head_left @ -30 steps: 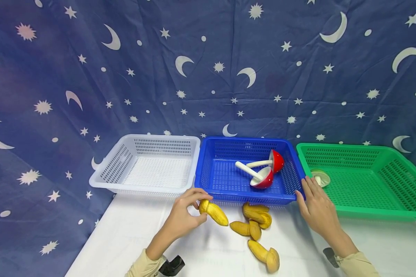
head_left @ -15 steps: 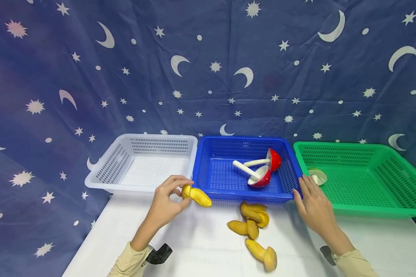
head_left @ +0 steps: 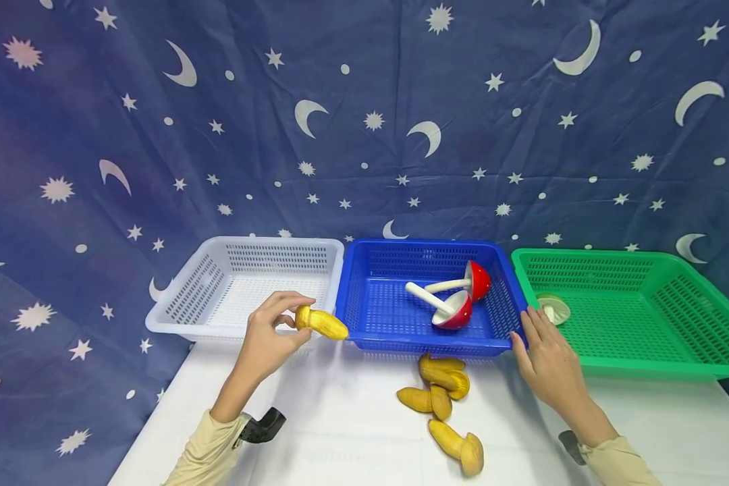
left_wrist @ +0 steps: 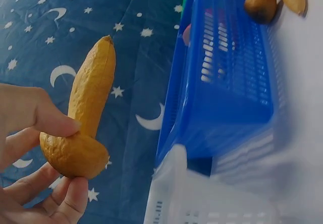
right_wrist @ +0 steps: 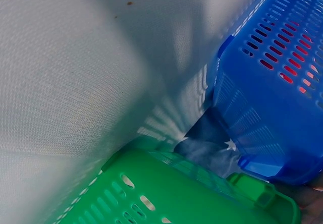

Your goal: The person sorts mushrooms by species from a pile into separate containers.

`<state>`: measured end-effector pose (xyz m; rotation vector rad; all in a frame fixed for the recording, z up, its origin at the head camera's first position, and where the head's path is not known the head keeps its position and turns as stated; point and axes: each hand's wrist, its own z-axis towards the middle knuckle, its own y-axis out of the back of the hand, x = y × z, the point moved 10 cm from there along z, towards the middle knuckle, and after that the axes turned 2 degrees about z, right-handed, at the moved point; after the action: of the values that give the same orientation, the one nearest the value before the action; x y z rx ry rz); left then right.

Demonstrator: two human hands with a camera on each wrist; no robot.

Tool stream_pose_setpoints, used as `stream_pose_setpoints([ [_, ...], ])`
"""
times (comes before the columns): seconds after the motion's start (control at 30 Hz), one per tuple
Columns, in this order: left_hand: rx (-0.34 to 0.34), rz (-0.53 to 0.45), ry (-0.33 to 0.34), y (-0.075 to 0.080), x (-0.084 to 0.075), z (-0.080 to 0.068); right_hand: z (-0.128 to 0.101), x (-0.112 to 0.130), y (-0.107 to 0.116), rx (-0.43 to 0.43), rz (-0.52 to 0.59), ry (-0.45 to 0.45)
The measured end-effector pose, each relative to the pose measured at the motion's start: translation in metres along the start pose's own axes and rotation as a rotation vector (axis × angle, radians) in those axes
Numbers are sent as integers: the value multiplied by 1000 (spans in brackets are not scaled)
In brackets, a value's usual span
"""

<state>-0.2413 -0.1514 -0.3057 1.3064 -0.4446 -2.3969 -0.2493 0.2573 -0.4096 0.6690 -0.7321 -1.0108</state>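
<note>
Left hand (head_left: 267, 339) has lifted the pinched yellow mushroom (head_left: 320, 323) off the bench to the white basket's (head_left: 176, 322) front rim (sorting underway), right hand (head_left: 547, 364) stays flat against the blue basket (head_left: 364, 337)

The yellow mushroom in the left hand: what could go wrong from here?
1. The left hand only pinches the yellow mushroom at its cap end, so it might slip and fall on the table.
2. It hangs at the front rim of the white basket, close to the blue basket; it could catch a rim or drop between them.
</note>
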Motion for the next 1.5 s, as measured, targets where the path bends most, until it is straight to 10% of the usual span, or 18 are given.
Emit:
stream_pose_setpoints([
  [0.37, -37, 47, 82, 21, 24, 9, 1, 2, 2, -6, 10, 8],
  [0.67, -31, 148, 137, 34, 81, 20, 0, 2, 3, -4, 13, 0],
  [1.5, 175, 406, 290, 36, 160, 26, -1, -1, 1, -15, 5, 10],
])
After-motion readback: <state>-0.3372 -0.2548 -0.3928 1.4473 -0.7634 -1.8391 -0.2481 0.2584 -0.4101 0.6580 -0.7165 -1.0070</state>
